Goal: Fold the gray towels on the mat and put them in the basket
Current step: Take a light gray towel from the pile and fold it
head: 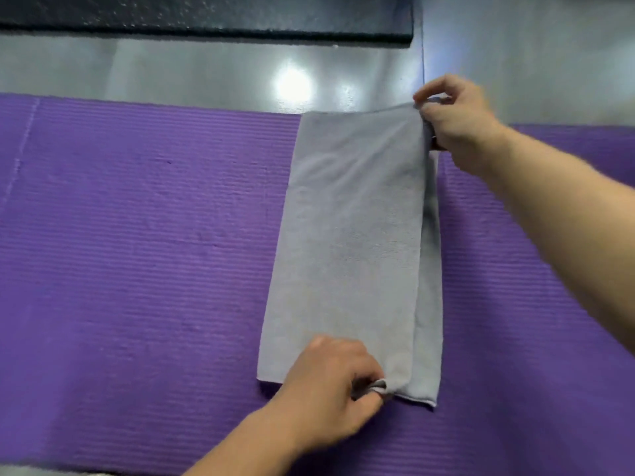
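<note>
A ribbed purple foam mat (137,235) fills the view from 9 o'clock across to 3 o'clock, and its whole left half lies bare, with open room there. Its far edge runs straight across at about 11 o'clock, and beyond it is glossy gray floor (206,70) with bright light spots. A black, rough-textured slab (206,15) lies along the top at 12 o'clock.

Right of centre, one gray towel (343,235) lies on the mat as a long rectangle from 6 o'clock up to 1 o'clock. It is soft, matte cloth, folded lengthwise, with the upper layer short of the lower, so that a narrow strip of the under layer shows along its right side. Its far end reaches the mat's far edge.

The left hand (326,389), at 6 o'clock, pinches the near edge of the upper layer, bunching it. The right hand (460,121), at 1 o'clock, grasps the far right corner, slightly raised.
</note>
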### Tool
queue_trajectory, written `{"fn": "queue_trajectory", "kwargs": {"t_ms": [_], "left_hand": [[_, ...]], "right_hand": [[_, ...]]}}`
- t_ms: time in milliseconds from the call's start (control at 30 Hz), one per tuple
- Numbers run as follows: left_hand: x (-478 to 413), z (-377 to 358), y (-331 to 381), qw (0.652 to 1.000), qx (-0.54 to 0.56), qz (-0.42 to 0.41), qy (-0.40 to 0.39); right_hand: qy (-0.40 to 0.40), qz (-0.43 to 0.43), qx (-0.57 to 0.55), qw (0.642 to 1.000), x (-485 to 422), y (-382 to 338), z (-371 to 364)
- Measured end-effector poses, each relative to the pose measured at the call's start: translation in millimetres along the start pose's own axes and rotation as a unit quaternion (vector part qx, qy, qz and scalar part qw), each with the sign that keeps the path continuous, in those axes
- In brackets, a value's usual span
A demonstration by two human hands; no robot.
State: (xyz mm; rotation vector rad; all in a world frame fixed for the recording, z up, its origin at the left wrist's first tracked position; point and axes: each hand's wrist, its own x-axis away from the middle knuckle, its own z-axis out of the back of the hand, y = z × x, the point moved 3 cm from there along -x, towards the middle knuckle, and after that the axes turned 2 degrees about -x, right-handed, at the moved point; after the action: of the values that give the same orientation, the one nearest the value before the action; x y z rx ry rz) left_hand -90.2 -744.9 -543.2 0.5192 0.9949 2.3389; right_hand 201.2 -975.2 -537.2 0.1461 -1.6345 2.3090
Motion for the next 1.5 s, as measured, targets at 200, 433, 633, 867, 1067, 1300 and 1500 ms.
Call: {"fn": "queue_trajectory", "kwargs": {"t_ms": [200, 433, 633, 867, 1067, 1300, 1500], "left_hand": [[-16, -27, 23, 1.000, -0.010, -0.019, -0.006], [-14, -60, 13, 0.997, -0.070, 0.027, -0.014], [-32, -26, -6, 0.991, -0.086, 0.020, 0.101], [-88, 79, -105, 0.918, -0.109, 0.326, 0.198], [-125, 93, -107, 0.899, 0.104, 0.351, 0.239], [-150, 105, -113, 0.898, 0.111, 0.352, 0.238], [-97, 114, -149, 0.837, 0.164, 0.415, 0.317]], "right_hand": [[0.085, -0.012, 0.045, 0.995, 1, 34, 13], [0.072, 0.002, 0.077, 0.994, 7, 59, 5], [0.048, 0.001, 0.102, 0.994, 26, 56, 6], [0.073, -0.113, 0.144, 0.980, 108, 83, 24], [0.068, -0.183, 0.145, 0.970, 174, 95, 15], [-0.037, -0.183, 0.263, 0.947, 209, 90, 3], [-0.111, -0.152, 0.338, 0.922, 206, 75, -10]]}}
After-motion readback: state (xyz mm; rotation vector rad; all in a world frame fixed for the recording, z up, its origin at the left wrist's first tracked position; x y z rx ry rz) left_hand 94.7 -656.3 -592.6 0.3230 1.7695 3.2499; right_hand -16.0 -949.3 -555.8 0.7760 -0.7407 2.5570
